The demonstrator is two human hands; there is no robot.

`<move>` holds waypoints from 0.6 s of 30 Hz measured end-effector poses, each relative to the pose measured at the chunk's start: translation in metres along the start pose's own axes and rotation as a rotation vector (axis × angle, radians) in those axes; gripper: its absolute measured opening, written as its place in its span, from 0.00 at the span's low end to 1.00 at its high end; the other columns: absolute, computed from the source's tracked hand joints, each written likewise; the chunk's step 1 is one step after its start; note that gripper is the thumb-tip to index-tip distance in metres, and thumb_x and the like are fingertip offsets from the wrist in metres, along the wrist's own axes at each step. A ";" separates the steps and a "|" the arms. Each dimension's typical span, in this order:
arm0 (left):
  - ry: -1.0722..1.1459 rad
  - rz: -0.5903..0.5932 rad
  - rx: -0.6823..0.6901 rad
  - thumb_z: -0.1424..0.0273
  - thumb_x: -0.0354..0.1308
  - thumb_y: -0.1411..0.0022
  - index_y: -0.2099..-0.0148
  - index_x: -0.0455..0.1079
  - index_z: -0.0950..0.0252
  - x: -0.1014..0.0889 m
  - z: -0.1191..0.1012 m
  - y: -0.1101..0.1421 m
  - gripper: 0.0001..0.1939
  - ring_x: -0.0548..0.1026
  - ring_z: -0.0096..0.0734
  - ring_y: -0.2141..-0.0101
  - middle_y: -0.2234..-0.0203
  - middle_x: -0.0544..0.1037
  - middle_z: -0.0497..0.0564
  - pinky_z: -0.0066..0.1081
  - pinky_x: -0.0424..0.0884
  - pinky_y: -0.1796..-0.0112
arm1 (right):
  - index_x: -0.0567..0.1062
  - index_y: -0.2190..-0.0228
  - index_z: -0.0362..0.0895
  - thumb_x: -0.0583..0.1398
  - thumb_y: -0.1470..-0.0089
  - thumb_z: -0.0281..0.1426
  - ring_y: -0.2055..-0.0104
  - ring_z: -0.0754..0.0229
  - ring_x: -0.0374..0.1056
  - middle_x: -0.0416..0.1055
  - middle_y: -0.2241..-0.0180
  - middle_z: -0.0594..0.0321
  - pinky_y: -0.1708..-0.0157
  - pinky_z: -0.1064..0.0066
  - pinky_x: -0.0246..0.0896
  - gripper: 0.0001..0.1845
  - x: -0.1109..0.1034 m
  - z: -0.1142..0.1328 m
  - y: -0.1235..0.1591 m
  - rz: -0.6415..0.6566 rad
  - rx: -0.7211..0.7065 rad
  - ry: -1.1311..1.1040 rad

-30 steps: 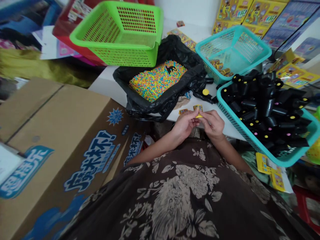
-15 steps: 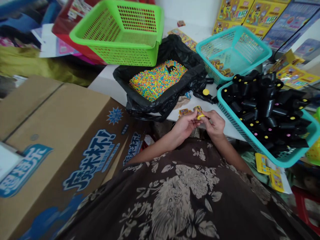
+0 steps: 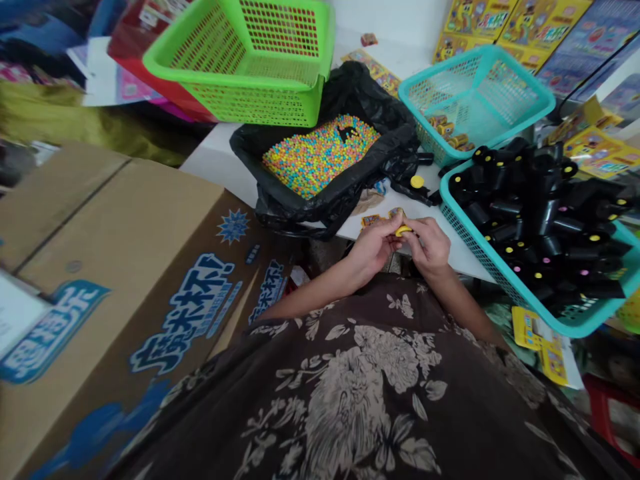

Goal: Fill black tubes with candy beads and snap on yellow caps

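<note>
My left hand (image 3: 373,245) and my right hand (image 3: 427,244) meet at the near edge of the white table (image 3: 215,160), fingers pinched together on a small yellow cap (image 3: 403,231). Whatever lies under the cap is hidden by the fingers. Two small printed stickers (image 3: 373,219) lie on the table just beyond my hands. A black bag (image 3: 320,200) holding many small coloured beads (image 3: 320,155) sits further back. On the right, a teal basket (image 3: 480,257) is heaped with black tubes (image 3: 540,213) that have yellow or pink ends.
A second teal basket (image 3: 520,83) with a few yellow items stands behind, a green basket (image 3: 240,100) at the back left. A loose yellow cap (image 3: 417,181) lies on the table. A large cardboard box (image 3: 100,267) fills the left. Printed yellow boxes (image 3: 520,20) line the back right.
My hands stay together on the yellow cap, fingers shifting slightly round it. The view has tilted a little, so everything sits slightly further right.
</note>
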State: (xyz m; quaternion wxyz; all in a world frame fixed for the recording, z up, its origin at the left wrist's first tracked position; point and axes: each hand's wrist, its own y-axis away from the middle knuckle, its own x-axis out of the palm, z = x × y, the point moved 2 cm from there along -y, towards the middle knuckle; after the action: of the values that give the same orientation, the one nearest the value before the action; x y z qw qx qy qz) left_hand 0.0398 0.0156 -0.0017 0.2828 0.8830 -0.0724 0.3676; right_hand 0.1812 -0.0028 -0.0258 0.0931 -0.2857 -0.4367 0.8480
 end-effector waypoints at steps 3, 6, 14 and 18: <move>0.016 0.005 -0.029 0.67 0.71 0.35 0.69 0.77 0.67 -0.001 0.000 -0.001 0.12 0.74 0.21 0.77 0.77 0.78 0.47 0.23 0.67 0.72 | 0.82 0.53 0.50 0.63 0.32 0.37 0.66 0.58 0.74 0.79 0.65 0.61 0.66 0.65 0.73 0.10 0.001 -0.002 -0.001 0.002 0.090 -0.037; 0.051 0.002 -0.071 0.69 0.70 0.35 0.67 0.78 0.67 -0.003 0.002 -0.002 0.09 0.74 0.21 0.76 0.76 0.79 0.48 0.23 0.68 0.70 | 0.83 0.56 0.49 0.64 0.32 0.38 0.68 0.59 0.74 0.79 0.67 0.63 0.67 0.65 0.72 0.09 0.002 -0.003 0.000 -0.041 0.142 -0.122; -0.009 0.012 -0.092 0.67 0.73 0.38 0.67 0.77 0.66 -0.003 0.008 -0.002 0.10 0.72 0.22 0.76 0.76 0.78 0.48 0.24 0.65 0.71 | 0.82 0.61 0.47 0.64 0.33 0.39 0.70 0.60 0.74 0.78 0.70 0.64 0.68 0.67 0.71 0.10 0.002 -0.004 0.006 -0.120 0.107 -0.056; -0.028 -0.002 -0.053 0.67 0.73 0.38 0.68 0.77 0.66 -0.002 0.007 -0.002 0.11 0.72 0.21 0.77 0.77 0.78 0.47 0.24 0.64 0.73 | 0.82 0.56 0.48 0.63 0.32 0.40 0.67 0.58 0.75 0.79 0.66 0.60 0.66 0.65 0.74 0.11 0.000 -0.004 0.006 -0.019 0.080 0.029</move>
State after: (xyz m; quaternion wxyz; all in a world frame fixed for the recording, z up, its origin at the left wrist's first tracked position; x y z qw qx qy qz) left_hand 0.0429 0.0133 -0.0080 0.3053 0.8802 -0.0853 0.3531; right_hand 0.1843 -0.0036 -0.0322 0.1187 -0.2901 -0.4037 0.8595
